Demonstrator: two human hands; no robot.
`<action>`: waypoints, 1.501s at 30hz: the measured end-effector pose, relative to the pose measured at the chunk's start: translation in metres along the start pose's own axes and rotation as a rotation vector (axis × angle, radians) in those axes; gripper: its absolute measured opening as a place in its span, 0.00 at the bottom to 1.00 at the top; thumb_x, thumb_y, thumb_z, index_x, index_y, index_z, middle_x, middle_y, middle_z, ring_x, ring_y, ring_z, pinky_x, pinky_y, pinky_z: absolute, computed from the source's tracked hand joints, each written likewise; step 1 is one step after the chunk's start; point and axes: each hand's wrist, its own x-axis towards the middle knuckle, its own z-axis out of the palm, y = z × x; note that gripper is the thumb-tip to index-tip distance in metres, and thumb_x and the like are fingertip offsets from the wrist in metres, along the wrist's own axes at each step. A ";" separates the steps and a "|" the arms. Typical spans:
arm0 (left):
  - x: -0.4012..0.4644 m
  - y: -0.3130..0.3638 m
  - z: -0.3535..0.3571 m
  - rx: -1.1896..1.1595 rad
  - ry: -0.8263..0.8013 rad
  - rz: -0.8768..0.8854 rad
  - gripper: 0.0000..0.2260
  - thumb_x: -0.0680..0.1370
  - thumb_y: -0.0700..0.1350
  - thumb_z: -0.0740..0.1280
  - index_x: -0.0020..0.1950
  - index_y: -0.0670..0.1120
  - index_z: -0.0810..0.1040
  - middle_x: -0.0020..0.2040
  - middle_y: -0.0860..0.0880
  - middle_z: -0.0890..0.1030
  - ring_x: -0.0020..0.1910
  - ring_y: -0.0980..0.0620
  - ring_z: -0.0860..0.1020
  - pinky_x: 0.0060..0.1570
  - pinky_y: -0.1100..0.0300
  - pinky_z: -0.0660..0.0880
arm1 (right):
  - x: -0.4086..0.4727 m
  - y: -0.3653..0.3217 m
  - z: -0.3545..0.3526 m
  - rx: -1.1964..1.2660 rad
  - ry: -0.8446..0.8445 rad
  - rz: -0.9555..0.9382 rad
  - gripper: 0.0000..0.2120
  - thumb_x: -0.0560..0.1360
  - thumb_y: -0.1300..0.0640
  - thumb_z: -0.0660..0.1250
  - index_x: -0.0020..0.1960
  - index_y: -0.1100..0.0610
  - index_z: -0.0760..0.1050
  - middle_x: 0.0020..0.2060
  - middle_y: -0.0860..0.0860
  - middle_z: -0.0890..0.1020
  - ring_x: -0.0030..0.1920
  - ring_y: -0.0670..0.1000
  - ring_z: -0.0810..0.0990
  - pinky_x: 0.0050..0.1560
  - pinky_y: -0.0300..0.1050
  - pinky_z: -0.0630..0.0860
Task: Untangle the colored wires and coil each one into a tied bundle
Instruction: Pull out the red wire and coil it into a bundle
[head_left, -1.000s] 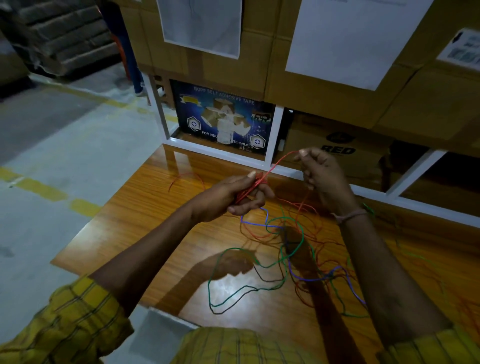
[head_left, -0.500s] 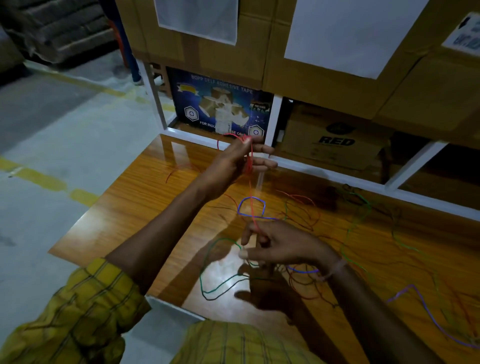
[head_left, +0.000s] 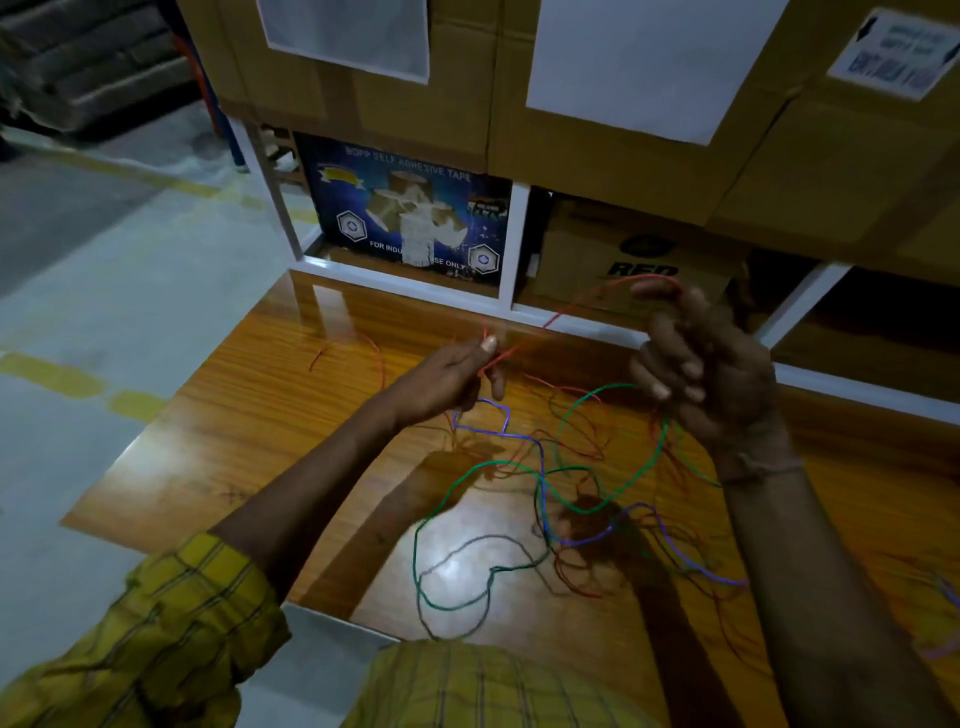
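Partly blurred, right hand (head_left: 706, 374) fingers round red wire (head_left: 587, 301), grip unclear.

A tangle of wires (head_left: 561, 499) lies spread on the table (head_left: 249, 441), toward its middle and right. Above the tangle, the left hand (head_left: 447, 379) is at the left and the right hand (head_left: 711, 374) at the right, higher up; one wire (head_left: 587, 299) runs between them, arching over the table's far edge. Behind the table stands a shelf frame (head_left: 514, 249): a printed tape box (head_left: 410, 218) sits in its left bay, a cardboard carton (head_left: 634, 254) in the bay to the right. Large cartons (head_left: 467, 114) rest on top of the frame. Floor (head_left: 104, 291) lies left of the table
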 end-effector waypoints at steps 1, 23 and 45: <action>0.000 0.000 0.000 -0.102 -0.041 -0.006 0.25 0.90 0.51 0.48 0.55 0.37 0.80 0.34 0.53 0.80 0.26 0.54 0.68 0.30 0.60 0.65 | 0.007 0.003 -0.006 -0.006 0.084 0.019 0.17 0.86 0.52 0.54 0.62 0.61 0.75 0.25 0.49 0.59 0.21 0.46 0.54 0.24 0.38 0.64; 0.035 0.031 0.003 -0.733 0.057 0.215 0.21 0.90 0.46 0.47 0.79 0.36 0.62 0.72 0.35 0.76 0.66 0.38 0.81 0.69 0.49 0.77 | 0.005 0.128 0.015 -0.660 -0.023 0.729 0.21 0.86 0.43 0.57 0.54 0.58 0.79 0.39 0.59 0.85 0.46 0.56 0.85 0.45 0.47 0.76; 0.010 -0.005 -0.008 -0.181 -0.228 0.045 0.33 0.89 0.58 0.44 0.62 0.34 0.79 0.31 0.45 0.70 0.28 0.48 0.61 0.29 0.49 0.55 | 0.013 0.052 -0.033 -0.159 0.218 0.170 0.11 0.74 0.60 0.70 0.54 0.61 0.86 0.28 0.49 0.67 0.28 0.45 0.62 0.31 0.45 0.55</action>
